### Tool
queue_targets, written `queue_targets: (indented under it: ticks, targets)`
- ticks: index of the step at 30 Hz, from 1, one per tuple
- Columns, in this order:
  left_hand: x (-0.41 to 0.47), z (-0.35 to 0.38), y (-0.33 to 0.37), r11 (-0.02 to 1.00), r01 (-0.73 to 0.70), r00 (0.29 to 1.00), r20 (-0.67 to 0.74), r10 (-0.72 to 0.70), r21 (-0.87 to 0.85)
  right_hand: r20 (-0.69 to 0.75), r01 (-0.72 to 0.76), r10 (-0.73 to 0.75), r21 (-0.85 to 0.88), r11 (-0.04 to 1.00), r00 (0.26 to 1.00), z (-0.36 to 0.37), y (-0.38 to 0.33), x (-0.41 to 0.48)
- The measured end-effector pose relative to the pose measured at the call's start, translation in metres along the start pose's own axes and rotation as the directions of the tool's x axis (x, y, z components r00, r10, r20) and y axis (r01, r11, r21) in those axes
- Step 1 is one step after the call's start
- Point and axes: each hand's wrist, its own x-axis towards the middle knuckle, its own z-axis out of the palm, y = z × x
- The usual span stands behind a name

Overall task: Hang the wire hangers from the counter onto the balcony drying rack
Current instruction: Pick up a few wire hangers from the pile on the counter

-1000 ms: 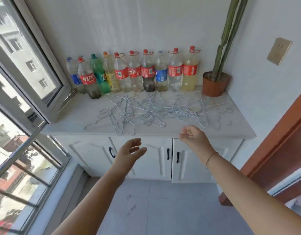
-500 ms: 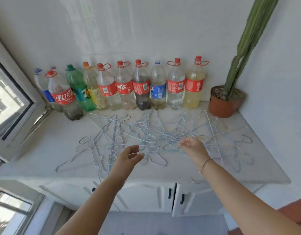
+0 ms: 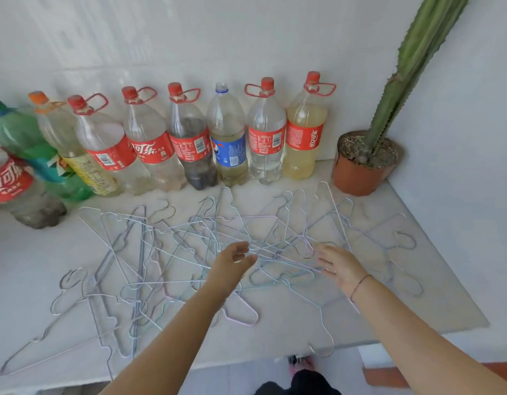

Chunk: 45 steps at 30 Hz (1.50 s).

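Observation:
Several thin wire hangers (image 3: 172, 252) lie tangled in a flat heap across the white counter (image 3: 27, 266). One hanger's hook (image 3: 322, 347) juts past the counter's front edge. My left hand (image 3: 232, 266) hovers over the middle of the heap, fingers relaxed and spread, holding nothing. My right hand (image 3: 340, 266) reaches over the heap's right part with straight fingers close to the wires; I cannot tell if they touch. The drying rack is out of view.
A row of several plastic bottles (image 3: 189, 143) lines the back wall. A potted cactus (image 3: 366, 163) stands in the back right corner. The white wall closes the right side. Floor and dark clothing show below the counter's front edge.
The view has closed in on the counter. Both hands have moved forward from the counter's front edge to above the middle of the hanger heap.

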Motion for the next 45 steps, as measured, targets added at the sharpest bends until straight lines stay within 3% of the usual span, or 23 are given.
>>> queue_targets:
  ticks: [10, 19, 21, 25, 32, 35, 38, 41, 45]
  targets:
    - [0.077, 0.045, -0.004, 0.989, 0.091, 0.995, 0.041, -0.096, 0.117, 0.089, -0.271, 0.256, 0.27, 0.924, 0.963, 0.001, -0.01, 0.046]
    - [0.111, 0.054, 0.005, 0.92, 0.029, 0.999, -0.054, -0.008, 0.391, 0.287, -0.197, 0.062, 0.471, 0.86, 0.956, -0.002, -0.038, 0.05]
    - [0.117, 0.051, 0.014, 0.915, 0.018, 0.997, -0.077, 0.014, 0.403, 0.259, -0.141, 0.019, 0.461, 0.876, 0.966, -0.012, -0.048, 0.054]
    - [0.123, 0.037, 0.031, 0.958, -0.025, 0.993, -0.106, 0.057, 0.284, 0.038, -0.042, 0.029, 0.375, 0.926, 0.999, -0.046, -0.056, 0.069]
    - [0.109, -0.005, 0.064, 0.988, -0.1, 0.954, -0.294, 0.061, -0.12, -0.046, -0.116, 0.129, 0.215, 0.97, 0.991, -0.071, -0.036, 0.085]
    - [0.093, -0.02, 0.067, 0.97, -0.125, 0.944, -0.327, 0.051, -0.21, -0.04, -0.109, 0.115, 0.142, 0.984, 0.993, -0.064, -0.034, 0.085]
    - [0.078, -0.028, 0.06, 0.965, -0.111, 0.94, -0.341, 0.023, -0.239, -0.05, -0.043, 0.036, -0.158, 0.986, 0.998, -0.054, -0.035, 0.092]
    - [0.065, -0.033, 0.048, 0.966, -0.081, 0.937, -0.35, -0.01, -0.246, -0.011, 0.076, -0.089, -0.417, 0.906, 0.996, -0.041, -0.042, 0.103]
    - [0.052, -0.035, 0.036, 0.962, -0.052, 0.931, -0.363, -0.051, -0.27, 0.076, 0.13, -0.106, -0.54, 0.831, 0.991, -0.022, -0.049, 0.115]
